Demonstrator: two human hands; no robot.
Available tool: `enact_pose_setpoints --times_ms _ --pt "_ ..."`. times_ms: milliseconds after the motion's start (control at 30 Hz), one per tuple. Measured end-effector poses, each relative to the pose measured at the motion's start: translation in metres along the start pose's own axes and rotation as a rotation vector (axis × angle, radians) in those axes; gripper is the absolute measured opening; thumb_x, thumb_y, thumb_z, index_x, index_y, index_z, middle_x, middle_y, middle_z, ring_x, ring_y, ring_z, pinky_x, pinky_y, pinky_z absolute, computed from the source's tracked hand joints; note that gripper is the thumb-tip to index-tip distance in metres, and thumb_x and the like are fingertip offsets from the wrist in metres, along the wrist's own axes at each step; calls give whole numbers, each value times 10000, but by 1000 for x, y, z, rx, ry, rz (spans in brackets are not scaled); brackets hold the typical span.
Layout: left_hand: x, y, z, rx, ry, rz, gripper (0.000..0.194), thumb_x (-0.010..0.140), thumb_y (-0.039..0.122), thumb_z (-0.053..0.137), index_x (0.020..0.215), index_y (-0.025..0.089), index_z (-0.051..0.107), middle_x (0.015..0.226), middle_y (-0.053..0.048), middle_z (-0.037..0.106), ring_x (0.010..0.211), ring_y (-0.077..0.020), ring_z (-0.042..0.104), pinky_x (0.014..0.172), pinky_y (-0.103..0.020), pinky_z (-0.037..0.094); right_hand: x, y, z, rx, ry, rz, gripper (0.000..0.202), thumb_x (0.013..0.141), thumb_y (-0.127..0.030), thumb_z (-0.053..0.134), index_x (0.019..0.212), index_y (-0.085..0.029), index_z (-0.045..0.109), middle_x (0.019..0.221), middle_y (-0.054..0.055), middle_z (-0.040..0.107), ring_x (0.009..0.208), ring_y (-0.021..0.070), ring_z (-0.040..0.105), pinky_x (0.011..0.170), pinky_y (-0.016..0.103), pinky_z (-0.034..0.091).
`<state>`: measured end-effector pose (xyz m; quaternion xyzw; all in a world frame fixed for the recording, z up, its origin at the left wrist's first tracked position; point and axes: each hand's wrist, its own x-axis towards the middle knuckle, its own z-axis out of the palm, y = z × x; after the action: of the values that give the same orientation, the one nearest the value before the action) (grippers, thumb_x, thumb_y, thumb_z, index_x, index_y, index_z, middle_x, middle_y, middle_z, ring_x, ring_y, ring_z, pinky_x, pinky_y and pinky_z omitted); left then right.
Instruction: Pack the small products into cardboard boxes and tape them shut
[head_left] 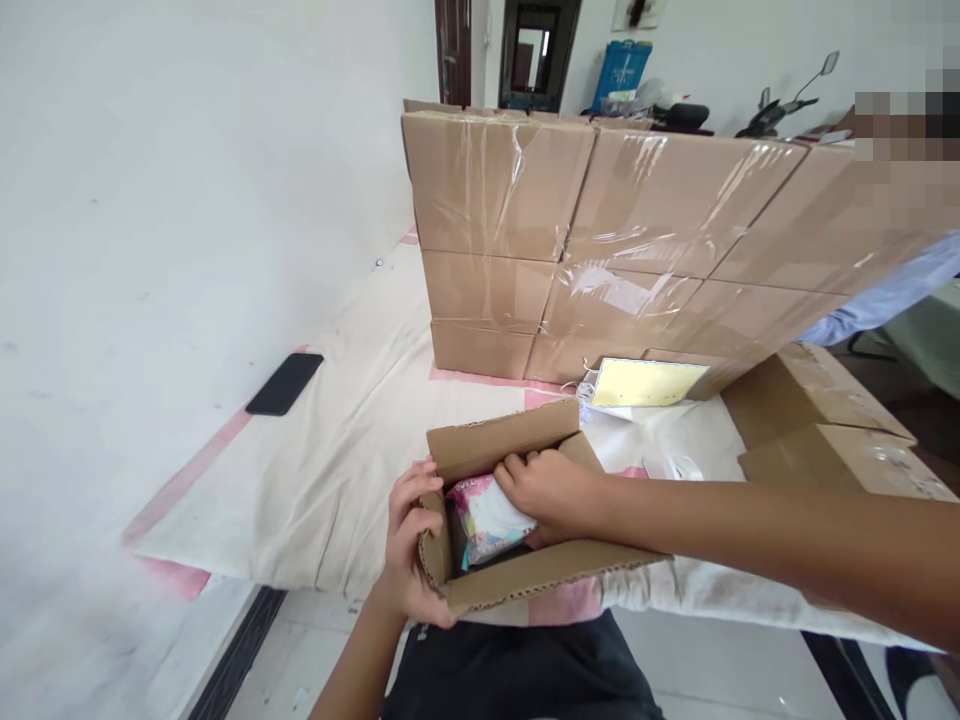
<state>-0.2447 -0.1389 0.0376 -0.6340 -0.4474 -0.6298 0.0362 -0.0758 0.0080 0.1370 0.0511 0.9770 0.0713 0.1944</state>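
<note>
A wall of taped cartons (600,230) stands well beyond the fingers, on the cloth-covered table (330,470); nearer, a small open cardboard box (525,575) sits at the table's edge; the left hand (409,545) curls its fingers (416,485) over the box's left wall, gripping it; the right hand (551,492) reaches inside, fingers bent down upon a pink-and-white packet (487,520) lying in the box; a black phone (285,383) lies well left of the fingers.

Brown carton (517,585), pink-and-white packet (487,520), yellow card (645,383), black phone (285,384)
</note>
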Motion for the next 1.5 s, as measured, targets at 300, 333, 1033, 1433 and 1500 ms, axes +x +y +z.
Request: enact_pose_setpoints --times_ms 300,333,1033,1433,1500 --pt "-13 -8 -1 -5 44 -56 611 779 823 592 955 249 481 1269 -120 473 1337 -426 479 1124 -688 399 -1 -3 8 92 -2 67 811 654 -569 856 1239 -71 598 1107 172 672 783 312 731 651 408 572" --pt "-13 -9 0 -3 48 -59 616 777 830 585 954 250 479 1273 -119 473 1339 -424 481 1122 -685 406 -1 -3 9 103 -2 74 806 657 -560 859 1240 -67 599 1119 177 673 797 322 733 664 420 577" --pt "1 -1 -3 34 -412 2 656 1032 599 349 1596 264 364 1467 -123 619 1555 -341 318 1283 -662 -10 -93 -24 123 1173 1044 419 767 942 -807 207 1434 -327 548 1660 109 335 1531 408 307 1197 641 335" --pt "-3 -4 15 -190 -95 -522 770 943 487 536 1628 343 215 1703 -65 263 1580 -367 236 1258 -632 293 -67 -31 118 1437 1103 500 905 922 -737 370 1641 -324 5 1715 119 171 1513 384 329 1138 581 413" --pt "-2 -9 14 -198 -57 -531 724 909 484 582 1577 324 352 1586 -91 427 1533 -379 332 1223 -602 362 -65 -31 116 1371 1181 508 784 927 -716 383 1582 -308 241 1641 136 322 1502 381 346 1173 580 370"
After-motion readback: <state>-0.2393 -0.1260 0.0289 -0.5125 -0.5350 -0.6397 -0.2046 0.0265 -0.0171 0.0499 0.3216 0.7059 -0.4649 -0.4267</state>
